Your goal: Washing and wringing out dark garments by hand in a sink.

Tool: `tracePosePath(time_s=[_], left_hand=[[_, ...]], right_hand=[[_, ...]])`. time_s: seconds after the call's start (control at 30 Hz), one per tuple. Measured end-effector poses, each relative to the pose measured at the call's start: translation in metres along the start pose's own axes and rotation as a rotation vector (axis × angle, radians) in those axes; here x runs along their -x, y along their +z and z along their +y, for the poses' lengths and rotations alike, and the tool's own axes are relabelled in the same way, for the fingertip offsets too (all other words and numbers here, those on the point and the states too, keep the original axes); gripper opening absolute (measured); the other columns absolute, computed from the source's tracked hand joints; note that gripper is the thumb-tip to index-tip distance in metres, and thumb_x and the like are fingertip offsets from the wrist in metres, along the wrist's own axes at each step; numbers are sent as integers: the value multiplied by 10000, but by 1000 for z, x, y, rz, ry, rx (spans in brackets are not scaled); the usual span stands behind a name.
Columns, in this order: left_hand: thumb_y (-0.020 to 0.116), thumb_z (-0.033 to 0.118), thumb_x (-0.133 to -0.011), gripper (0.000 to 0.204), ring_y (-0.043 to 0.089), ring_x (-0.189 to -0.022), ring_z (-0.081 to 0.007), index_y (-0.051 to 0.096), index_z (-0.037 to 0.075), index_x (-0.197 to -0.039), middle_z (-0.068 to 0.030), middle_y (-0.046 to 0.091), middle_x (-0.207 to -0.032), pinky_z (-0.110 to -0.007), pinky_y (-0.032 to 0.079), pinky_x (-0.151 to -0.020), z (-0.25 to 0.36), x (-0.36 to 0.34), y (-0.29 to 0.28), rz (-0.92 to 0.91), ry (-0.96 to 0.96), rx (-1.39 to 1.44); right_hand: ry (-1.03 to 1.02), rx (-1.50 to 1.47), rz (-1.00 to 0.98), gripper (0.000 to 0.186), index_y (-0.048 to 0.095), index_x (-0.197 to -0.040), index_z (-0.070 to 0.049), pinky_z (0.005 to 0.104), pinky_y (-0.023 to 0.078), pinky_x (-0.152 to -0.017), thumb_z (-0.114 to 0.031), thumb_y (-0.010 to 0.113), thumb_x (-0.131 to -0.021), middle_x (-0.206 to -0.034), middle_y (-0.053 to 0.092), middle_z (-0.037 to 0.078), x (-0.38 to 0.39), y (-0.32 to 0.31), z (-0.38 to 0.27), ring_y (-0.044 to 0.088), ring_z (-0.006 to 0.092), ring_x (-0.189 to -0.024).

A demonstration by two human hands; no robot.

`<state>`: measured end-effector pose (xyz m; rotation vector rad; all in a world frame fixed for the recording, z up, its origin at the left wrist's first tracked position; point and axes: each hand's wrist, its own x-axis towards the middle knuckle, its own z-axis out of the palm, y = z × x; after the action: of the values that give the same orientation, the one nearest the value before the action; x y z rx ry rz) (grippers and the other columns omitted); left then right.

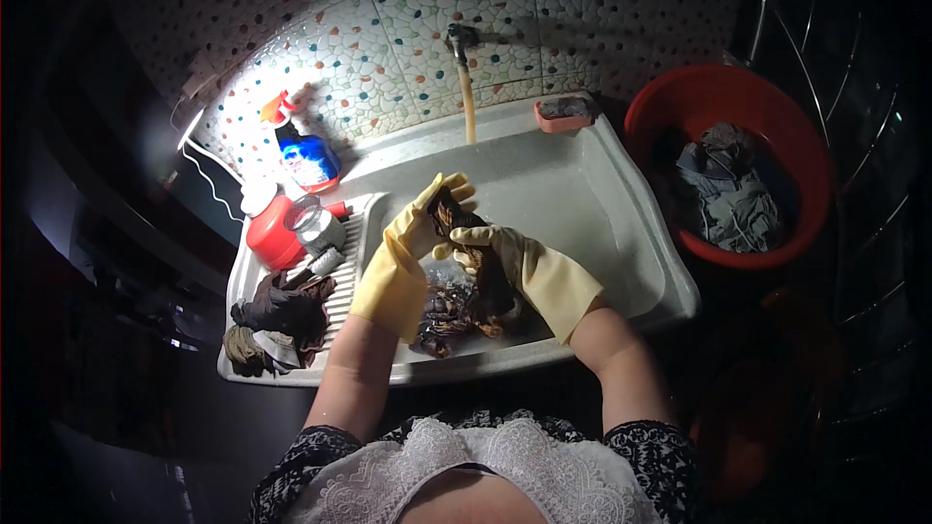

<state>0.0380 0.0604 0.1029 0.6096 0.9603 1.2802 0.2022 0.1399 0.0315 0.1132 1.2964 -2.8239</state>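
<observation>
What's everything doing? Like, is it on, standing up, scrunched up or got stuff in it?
Lamp: lit
Spray bottle: upright
Tap: can't tell if running
Pink dish: something dark in it
Red basin: holding clothes
Clothes in the basin: crumpled
Pile on the ridged board: bunched up
Dark cloth: hanging, scrunched
Left hand: gloved, touching the cloth
Right hand: gloved, gripping the cloth

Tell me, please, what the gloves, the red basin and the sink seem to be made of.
Gloves: probably matte rubber, judging by their soft creases.
Red basin: likely plastic, with a smooth, evenly coloured wall.
Sink: ceramic or composite, uncertain; pale with slight sheen.
</observation>
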Motion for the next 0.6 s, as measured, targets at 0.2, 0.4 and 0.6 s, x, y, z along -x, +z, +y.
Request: tracePosePath(time_s=[0.2, 0.4, 0.6], left_hand=[[608, 195, -978, 436, 713, -1017, -290, 534, 40, -1379, -137, 735, -1039, -448, 599, -879, 5, 36, 7, -422, 360, 198], [618, 73, -914, 336, 522, -496, -173, 648, 17, -1243, -9, 527, -616, -352, 597, -685, 12, 30, 33, 241, 208, -101], [561, 64, -889, 184, 548, -512, -177, 712, 4, -974, -65, 581, -624, -312, 450, -474, 7, 19, 59, 797, 86, -510]], right_hand=[[-42, -78, 67, 361, 653, -1117, -10, 248, 464, -568, -296, 721, -907, -824, 655, 58, -9, 59, -1, 580, 105, -624], [-119, 164, 221, 349, 658, -1100, -14, 250, 463, -578, -293, 729, -903, -815, 651, 50, -8, 39, 14, 579, 104, -630], [-186, 407, 362, 337, 664, -1083, -18, 253, 462, -588, -290, 736, -898, -806, 647, 41, -57, 48, 30, 579, 103, -636]])
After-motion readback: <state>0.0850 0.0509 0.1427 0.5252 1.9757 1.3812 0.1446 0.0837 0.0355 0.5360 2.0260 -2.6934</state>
